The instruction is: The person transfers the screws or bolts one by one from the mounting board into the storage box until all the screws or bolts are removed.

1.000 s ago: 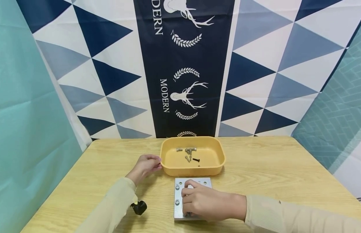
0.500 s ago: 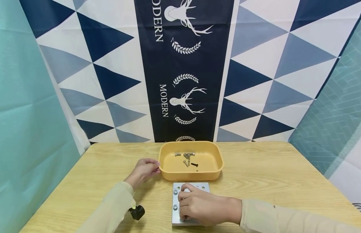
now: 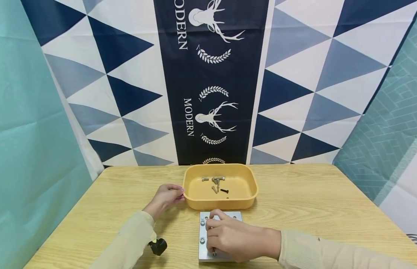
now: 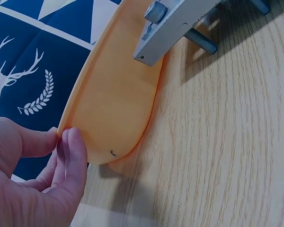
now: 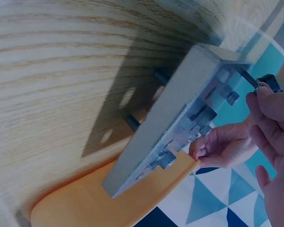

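My left hand (image 3: 166, 198) pinches the rim of a yellow tray (image 3: 221, 204) between thumb and fingers, clearly so in the left wrist view. My right hand (image 3: 232, 237) is over a metal plate (image 3: 204, 252) in front of the tray. Its fingertips pinch a bolt (image 5: 248, 77), whose threaded end meets the plate's near end; whether it sits in a hole I cannot tell. Several socket-head bolts stand in the plate, one bolt (image 3: 202, 240) along its left side, and threaded shanks (image 4: 201, 41) stick out underneath. The right hand hides much of the plate's top in the head view.
Inside the tray lie several loose silver bolts (image 3: 215, 189) and a black screw (image 3: 224, 191). A black wrist-camera piece (image 3: 158, 246) hangs by the left sleeve. The wooden table (image 3: 296, 201) reaches back to a patterned cloth (image 3: 211, 74).
The head view has tilted up slightly, so everything sits lower. Both hands keep their places at tray and plate. The bolt under the right fingertips shows more clearly now.
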A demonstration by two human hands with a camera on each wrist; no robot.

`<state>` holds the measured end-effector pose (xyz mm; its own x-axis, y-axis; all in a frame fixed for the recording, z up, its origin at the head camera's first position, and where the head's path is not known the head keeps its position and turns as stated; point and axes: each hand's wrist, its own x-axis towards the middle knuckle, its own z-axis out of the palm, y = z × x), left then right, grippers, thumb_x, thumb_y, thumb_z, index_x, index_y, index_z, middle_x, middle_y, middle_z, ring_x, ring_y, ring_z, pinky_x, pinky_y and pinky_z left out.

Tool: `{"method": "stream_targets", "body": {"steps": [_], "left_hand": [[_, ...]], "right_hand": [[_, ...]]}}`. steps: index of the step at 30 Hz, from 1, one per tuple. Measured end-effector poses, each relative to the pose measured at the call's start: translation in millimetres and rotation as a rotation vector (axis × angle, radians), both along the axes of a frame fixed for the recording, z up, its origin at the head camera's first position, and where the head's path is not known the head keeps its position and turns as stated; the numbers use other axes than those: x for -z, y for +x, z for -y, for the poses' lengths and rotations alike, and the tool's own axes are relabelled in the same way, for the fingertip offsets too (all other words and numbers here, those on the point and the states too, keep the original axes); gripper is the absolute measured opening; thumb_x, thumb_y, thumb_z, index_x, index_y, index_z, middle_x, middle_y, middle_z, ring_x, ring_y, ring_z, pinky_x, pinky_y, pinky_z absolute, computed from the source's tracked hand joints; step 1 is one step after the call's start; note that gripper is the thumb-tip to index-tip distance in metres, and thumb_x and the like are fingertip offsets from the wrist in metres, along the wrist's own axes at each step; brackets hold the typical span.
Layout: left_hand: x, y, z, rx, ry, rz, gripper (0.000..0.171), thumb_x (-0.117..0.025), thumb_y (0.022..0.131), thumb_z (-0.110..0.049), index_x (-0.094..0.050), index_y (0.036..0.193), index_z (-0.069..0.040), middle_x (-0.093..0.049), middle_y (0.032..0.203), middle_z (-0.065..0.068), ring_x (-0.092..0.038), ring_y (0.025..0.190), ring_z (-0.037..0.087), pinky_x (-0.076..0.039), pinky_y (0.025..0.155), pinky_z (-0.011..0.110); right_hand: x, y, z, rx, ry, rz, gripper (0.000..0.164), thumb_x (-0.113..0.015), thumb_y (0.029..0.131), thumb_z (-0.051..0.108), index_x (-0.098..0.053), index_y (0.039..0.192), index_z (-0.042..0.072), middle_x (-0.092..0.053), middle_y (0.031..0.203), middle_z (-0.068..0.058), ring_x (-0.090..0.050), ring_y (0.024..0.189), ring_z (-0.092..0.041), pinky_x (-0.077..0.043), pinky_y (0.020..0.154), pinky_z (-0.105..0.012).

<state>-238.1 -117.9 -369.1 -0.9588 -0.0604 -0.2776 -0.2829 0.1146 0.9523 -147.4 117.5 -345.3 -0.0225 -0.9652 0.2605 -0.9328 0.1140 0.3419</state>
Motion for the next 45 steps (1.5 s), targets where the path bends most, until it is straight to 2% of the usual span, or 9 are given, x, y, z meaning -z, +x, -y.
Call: {"method": "stream_targets", "body": {"steps": [11,15,18,25,31,34,39,45], "left_hand": [[-2.3,2.6,0,0.005,0.003,0.001,0.023,-0.059,0.093,-0.001,-0.058,0.113,0.009,-0.062,0.082,0.008,-0.062,0.068,0.01,-0.061,0.072,0.022],[-0.5,2.4,-1,0.002,0.007,0.0,0.023,-0.059,0.093,-0.001,-0.057,0.113,0.009,-0.062,0.081,0.008,-0.062,0.066,0.009,-0.06,0.07,0.021],[0.5,2.1,1,-0.005,0.009,-0.002,0.023,-0.059,0.093,-0.002,-0.057,0.113,0.009,-0.062,0.08,0.007,-0.061,0.066,0.008,-0.06,0.069,0.021],[0.1,2.3,3,-0.005,-0.001,-0.002,0.024,-0.06,0.093,-0.002,-0.058,0.114,0.009,-0.062,0.082,0.008,-0.061,0.066,0.009,-0.061,0.072,0.023],[-1.2,1.3,1,0.004,-0.001,-0.008,0.023,-0.06,0.093,-0.002,-0.058,0.113,0.009,-0.062,0.081,0.008,-0.061,0.066,0.009,-0.062,0.075,0.026],[-1.6,0.9,0,0.004,-0.005,-0.01,0.022,-0.059,0.093,-0.002,-0.058,0.112,0.009,-0.061,0.08,0.008,-0.061,0.066,0.01,-0.062,0.075,0.026],[-1.0,1.2,0,-0.002,-0.004,-0.01,0.02,-0.059,0.093,-0.001,-0.059,0.11,0.009,-0.06,0.078,0.007,-0.061,0.065,0.01,-0.061,0.071,0.023],[0.4,1.5,0,-0.001,0.026,-0.009,0.02,-0.059,0.092,0.0,-0.058,0.11,0.01,-0.06,0.075,0.005,-0.06,0.063,0.009,-0.06,0.064,0.019]], "right_hand": [[-12.1,-2.8,-5,0.037,-0.02,-0.046,0.009,-0.067,0.087,0.017,-0.065,0.085,0.025,-0.06,0.079,0.016,-0.047,0.088,-0.007,-0.035,0.097,-0.031],[-19.1,-6.4,-7,0.058,-0.02,-0.075,0.011,-0.069,0.083,0.013,-0.067,0.086,0.024,-0.062,0.08,0.015,-0.05,0.088,-0.008,-0.038,0.098,-0.033],[-26.3,-12.4,-6,0.082,-0.017,-0.093,0.016,-0.071,0.078,0.009,-0.067,0.085,0.023,-0.064,0.081,0.015,-0.052,0.09,-0.008,-0.04,0.1,-0.034],[-38.2,-25.8,-9,0.118,-0.069,-0.098,0.011,-0.073,0.081,0.012,-0.069,0.083,0.022,-0.064,0.078,0.015,-0.051,0.087,-0.009,-0.04,0.098,-0.034],[-45.8,-38.9,-16,0.156,-0.086,-0.104,0.012,-0.076,0.077,0.012,-0.068,0.08,0.021,-0.065,0.076,0.013,-0.05,0.083,-0.011,-0.042,0.096,-0.035],[-50.1,-46.6,-19,0.18,-0.08,-0.08,0.015,-0.078,0.074,0.009,-0.069,0.081,0.019,-0.066,0.077,0.012,-0.051,0.083,-0.011,-0.041,0.094,-0.035],[-54.5,-58.4,-22,0.204,-0.094,-0.042,0.017,-0.075,0.076,0.004,-0.068,0.079,0.019,-0.067,0.077,0.012,-0.052,0.083,-0.011,-0.041,0.092,-0.035],[-55.2,-71.4,-27,0.243,-0.102,-0.05,0.016,-0.072,0.08,0.005,-0.068,0.079,0.02,-0.067,0.077,0.012,-0.051,0.08,-0.011,-0.041,0.09,-0.036]]}}
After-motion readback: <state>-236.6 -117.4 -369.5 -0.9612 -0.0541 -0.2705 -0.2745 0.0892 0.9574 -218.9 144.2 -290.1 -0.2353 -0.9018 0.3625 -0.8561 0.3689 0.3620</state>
